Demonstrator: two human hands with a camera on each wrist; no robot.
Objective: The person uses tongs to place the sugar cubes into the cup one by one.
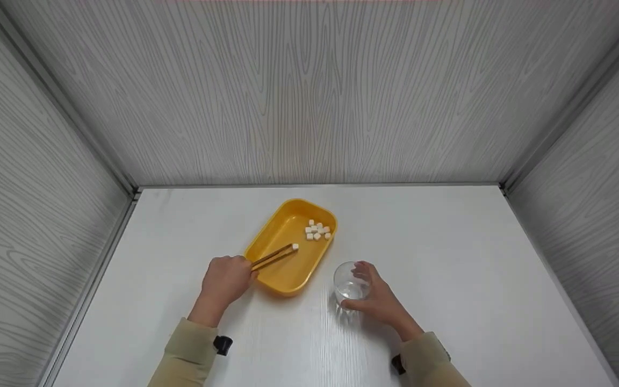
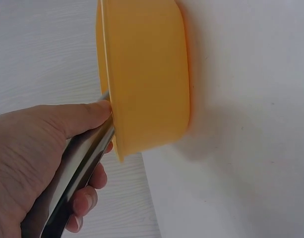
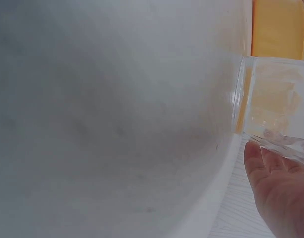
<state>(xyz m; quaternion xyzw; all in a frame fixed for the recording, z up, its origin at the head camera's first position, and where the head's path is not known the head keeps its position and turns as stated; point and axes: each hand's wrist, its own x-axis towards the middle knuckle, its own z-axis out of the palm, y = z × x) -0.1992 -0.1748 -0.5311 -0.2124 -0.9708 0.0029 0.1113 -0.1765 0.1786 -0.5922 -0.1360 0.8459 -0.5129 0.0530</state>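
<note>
My left hand (image 1: 227, 280) grips a pair of metal tongs (image 2: 75, 173) at the near-left rim of the yellow tray (image 1: 266, 279). The tongs reach down over the tray, with one white cube (image 1: 295, 246) at their tips. Several more white cubes (image 1: 317, 230) lie grouped at the tray's far right end. To the right of the tray, my right hand (image 1: 382, 298) holds a clear drinking glass (image 1: 345, 272), thumb on the near side and fingers on the far side. The glass stands upright on the table; no cubes show inside it.
The white table (image 1: 460, 258) carries the tray and glass near its middle. A grey wood-grain wall (image 1: 309, 97) rises behind, with similar panels at left (image 1: 30, 188) and right (image 1: 594, 204). Dark wrist devices (image 1: 223, 345) sit at both cuffs.
</note>
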